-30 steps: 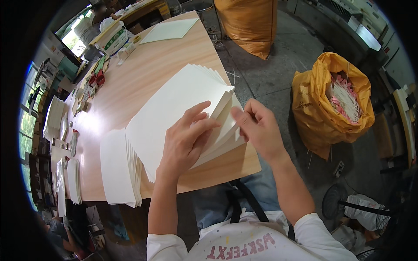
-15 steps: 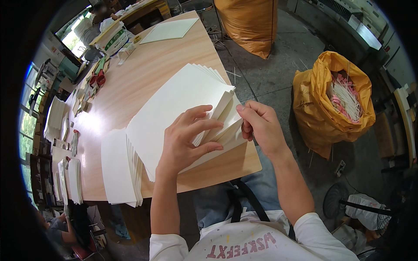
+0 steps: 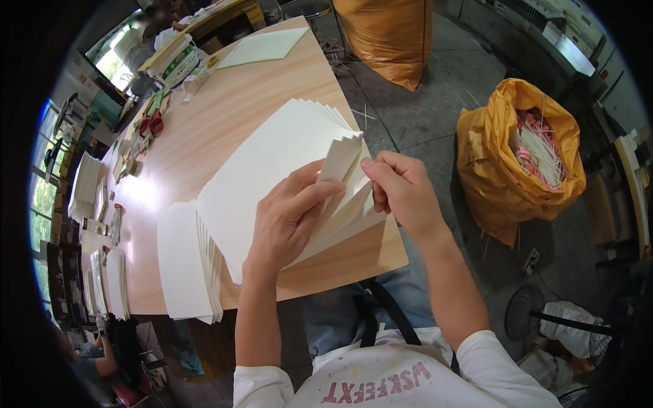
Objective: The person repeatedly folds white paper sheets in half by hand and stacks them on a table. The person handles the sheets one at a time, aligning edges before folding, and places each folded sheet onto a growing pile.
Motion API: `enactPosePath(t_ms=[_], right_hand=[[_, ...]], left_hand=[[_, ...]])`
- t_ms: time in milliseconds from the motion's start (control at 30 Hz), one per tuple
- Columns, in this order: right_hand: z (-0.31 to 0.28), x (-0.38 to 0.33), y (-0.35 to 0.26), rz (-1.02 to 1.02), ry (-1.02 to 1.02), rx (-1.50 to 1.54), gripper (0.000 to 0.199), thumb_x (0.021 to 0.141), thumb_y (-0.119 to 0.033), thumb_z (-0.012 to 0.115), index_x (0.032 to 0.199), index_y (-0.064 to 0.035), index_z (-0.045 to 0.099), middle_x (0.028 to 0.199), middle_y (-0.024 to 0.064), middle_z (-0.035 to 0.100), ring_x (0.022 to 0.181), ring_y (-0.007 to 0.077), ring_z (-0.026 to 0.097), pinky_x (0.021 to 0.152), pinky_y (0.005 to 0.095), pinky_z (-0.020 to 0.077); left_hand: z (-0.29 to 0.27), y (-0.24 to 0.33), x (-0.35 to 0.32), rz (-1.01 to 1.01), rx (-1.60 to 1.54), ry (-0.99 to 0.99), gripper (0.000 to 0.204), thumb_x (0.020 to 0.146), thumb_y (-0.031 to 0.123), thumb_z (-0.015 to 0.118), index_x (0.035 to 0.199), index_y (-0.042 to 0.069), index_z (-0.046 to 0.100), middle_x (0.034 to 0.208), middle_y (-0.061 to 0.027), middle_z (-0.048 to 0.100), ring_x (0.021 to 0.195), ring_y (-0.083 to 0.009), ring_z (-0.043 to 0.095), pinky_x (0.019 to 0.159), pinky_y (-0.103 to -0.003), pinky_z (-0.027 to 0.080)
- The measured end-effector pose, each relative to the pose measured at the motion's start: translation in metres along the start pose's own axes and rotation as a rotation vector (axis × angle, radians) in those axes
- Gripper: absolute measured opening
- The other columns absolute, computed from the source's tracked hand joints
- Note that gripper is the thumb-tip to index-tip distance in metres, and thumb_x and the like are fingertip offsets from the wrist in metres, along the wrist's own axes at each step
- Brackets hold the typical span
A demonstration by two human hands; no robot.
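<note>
A fanned stack of large white sheets (image 3: 265, 163) lies near the right corner of the wooden table. My left hand (image 3: 282, 221) rests over its near side, thumb and fingers closed on narrow white flaps (image 3: 338, 158) that stand up from the sheets. Just to the right, my right hand (image 3: 406, 192) pinches the edge of a white sheet between thumb and curled fingers. The sheet bends upward between both hands. How many layers each hand grips is hidden. A second stack of white sheets (image 3: 182, 262) sits left of the first, overhanging the table's near edge.
On the table (image 3: 299, 75) are a pale board (image 3: 265, 47), red-handled scissors (image 3: 156, 122) and a white bucket (image 3: 175, 64). More paper bundles (image 3: 117, 282) line the left edge. An orange sack of scraps (image 3: 496, 170) and a black fan (image 3: 527, 313) stand right. Other people sit at left.
My left fingers have closed from a spread pose onto the flaps, which now stand more upright and tilt left. My right hand has shifted slightly left, still pinching the sheet.
</note>
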State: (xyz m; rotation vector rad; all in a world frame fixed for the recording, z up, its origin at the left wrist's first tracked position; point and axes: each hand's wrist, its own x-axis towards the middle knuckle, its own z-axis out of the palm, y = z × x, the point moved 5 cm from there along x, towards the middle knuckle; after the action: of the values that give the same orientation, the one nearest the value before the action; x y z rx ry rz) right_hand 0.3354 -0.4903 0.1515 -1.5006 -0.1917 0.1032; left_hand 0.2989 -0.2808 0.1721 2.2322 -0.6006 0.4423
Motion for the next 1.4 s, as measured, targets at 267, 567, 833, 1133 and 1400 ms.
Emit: enactPosePath(t_ms=[267, 567, 833, 1133, 1400], right_hand=[[0.0, -0.002, 0.004, 0.103, -0.052, 0.216, 0.041, 0.115, -0.028, 0.068, 0.079, -0.0095, 0.061, 0.07, -0.0032, 0.06, 0.061, 0.0047, 0.054, 0.055, 0.0252, 0.0448], [-0.005, -0.012, 0.004, 0.012, 0.037, 0.061, 0.065, 0.118, -0.062, 0.058, 0.076, -0.0122, 0.054, 0.069, -0.0036, 0.052, 0.061, 0.0075, 0.051, 0.056, 0.0256, 0.0395], [-0.019, -0.027, 0.01, -0.274, 0.363, -0.397, 0.042, 0.116, -0.036, 0.067, 0.084, -0.0075, 0.065, 0.073, 0.0048, 0.059, 0.067, 0.0187, 0.059, 0.063, 0.0368, 0.0466], [0.018, -0.046, 0.005, -0.501, -0.16, -0.629, 0.024, 0.091, -0.004, 0.073, 0.114, -0.0015, 0.08, 0.122, 0.019, 0.073, 0.123, 0.0399, 0.065, 0.111, 0.0521, 0.0521], [0.019, -0.043, 0.005, -0.529, -0.15, -0.635, 0.02, 0.092, 0.0, 0.069, 0.11, 0.0017, 0.078, 0.114, 0.0206, 0.074, 0.119, 0.0408, 0.066, 0.111, 0.0544, 0.0519]], left_hand=[[0.0, 0.0, 0.001, 0.012, -0.012, -0.041, 0.054, 0.075, 0.036, 0.103, 0.123, 0.02, 0.085, 0.141, -0.0067, 0.076, 0.119, -0.0312, 0.076, 0.095, -0.044, 0.063], [0.0, -0.003, 0.001, 0.03, -0.063, -0.038, 0.058, 0.073, 0.036, 0.103, 0.126, 0.02, 0.085, 0.136, -0.0068, 0.078, 0.12, -0.0319, 0.075, 0.099, -0.044, 0.061], [-0.001, -0.003, 0.001, 0.014, -0.06, -0.045, 0.059, 0.073, 0.037, 0.102, 0.127, 0.02, 0.085, 0.136, -0.0069, 0.079, 0.12, -0.0323, 0.075, 0.1, -0.044, 0.061], [0.005, 0.015, -0.002, 0.098, 0.17, -0.018, 0.063, 0.078, 0.031, 0.101, 0.138, 0.023, 0.082, 0.141, -0.0067, 0.076, 0.121, -0.0324, 0.076, 0.096, -0.045, 0.064], [0.01, 0.008, 0.0, 0.138, 0.325, -0.069, 0.053, 0.079, 0.02, 0.095, 0.131, 0.018, 0.084, 0.139, -0.0075, 0.078, 0.119, -0.0325, 0.076, 0.094, -0.045, 0.065]])
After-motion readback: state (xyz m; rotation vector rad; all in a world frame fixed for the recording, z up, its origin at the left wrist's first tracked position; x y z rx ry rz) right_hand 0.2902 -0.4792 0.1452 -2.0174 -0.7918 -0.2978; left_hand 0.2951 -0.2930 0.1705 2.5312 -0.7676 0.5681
